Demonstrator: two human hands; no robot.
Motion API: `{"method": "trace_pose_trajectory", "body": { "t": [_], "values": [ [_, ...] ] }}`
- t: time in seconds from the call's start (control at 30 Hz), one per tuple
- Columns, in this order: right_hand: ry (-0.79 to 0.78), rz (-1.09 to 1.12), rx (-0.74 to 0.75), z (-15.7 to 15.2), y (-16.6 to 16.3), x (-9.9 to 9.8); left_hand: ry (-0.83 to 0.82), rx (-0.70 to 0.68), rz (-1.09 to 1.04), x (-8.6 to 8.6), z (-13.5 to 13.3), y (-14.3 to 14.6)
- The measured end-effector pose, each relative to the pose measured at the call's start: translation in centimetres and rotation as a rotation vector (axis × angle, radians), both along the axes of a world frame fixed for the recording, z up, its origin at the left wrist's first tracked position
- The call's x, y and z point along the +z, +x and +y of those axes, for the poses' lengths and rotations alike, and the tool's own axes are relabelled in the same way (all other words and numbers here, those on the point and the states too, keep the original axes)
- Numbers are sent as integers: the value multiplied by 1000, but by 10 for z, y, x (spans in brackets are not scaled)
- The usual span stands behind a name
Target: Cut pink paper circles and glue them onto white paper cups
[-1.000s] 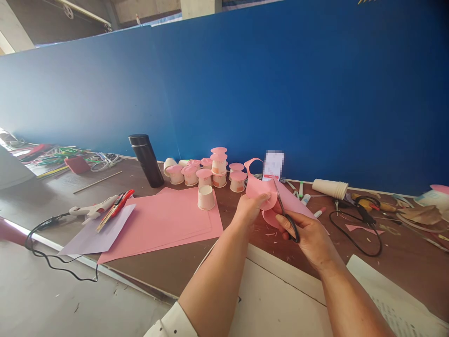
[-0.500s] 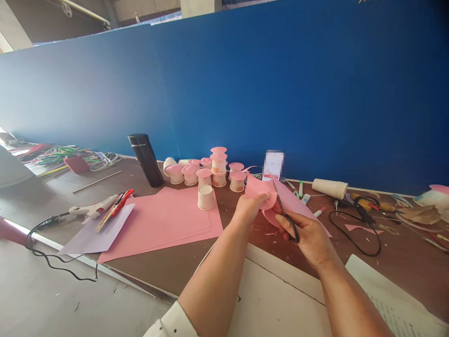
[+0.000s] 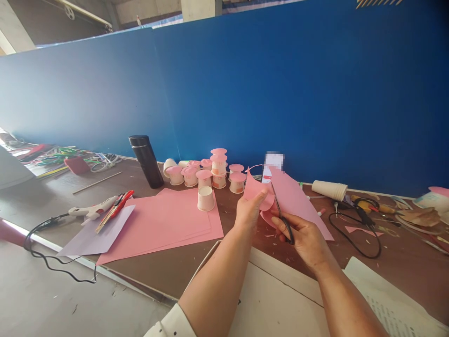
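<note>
My left hand (image 3: 249, 209) pinches a sheet of pink paper (image 3: 293, 199), thumb on top, at a partly cut, curved piece. My right hand (image 3: 303, 234) is closed around the black handles of a pair of scissors (image 3: 277, 201). The blades lie against the paper just right of my left thumb, along a rounded cut edge. A thin curled strip of the paper sticks up at the upper left. Behind my left hand stand several upside-down paper cups (image 3: 237, 182) with pink paper discs on top, a few stacked. One plain cup (image 3: 206, 199) stands on flat pink sheets (image 3: 164, 224).
At left lie a glue gun (image 3: 93, 209), a red utility knife (image 3: 115, 210) and a lilac sheet (image 3: 101, 236). A black bottle (image 3: 145, 161) stands at the back. To the right are nested cups (image 3: 329, 189), a black cable (image 3: 351, 250) and a printed sheet (image 3: 389, 295).
The scissors and right hand have shifted slightly left and down along the curved cut. The sheet's right part has swung up and covers the markers behind it.
</note>
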State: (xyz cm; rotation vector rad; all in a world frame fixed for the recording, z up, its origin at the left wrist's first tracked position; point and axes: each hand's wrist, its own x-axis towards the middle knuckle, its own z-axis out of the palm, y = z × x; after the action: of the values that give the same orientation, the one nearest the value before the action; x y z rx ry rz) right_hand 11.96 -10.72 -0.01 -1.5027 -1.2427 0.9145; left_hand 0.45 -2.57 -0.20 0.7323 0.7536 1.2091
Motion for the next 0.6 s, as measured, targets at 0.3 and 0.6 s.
{"method": "trace_pose_trajectory", "body": {
  "t": [0.3,0.6],
  "values": [
    [44,-68,-14,3,7,-14,10,65,-49,2,11,-10],
    [54,-55,27,1,5,-7,0,4,23,-2,16,-13]
  ]
}}
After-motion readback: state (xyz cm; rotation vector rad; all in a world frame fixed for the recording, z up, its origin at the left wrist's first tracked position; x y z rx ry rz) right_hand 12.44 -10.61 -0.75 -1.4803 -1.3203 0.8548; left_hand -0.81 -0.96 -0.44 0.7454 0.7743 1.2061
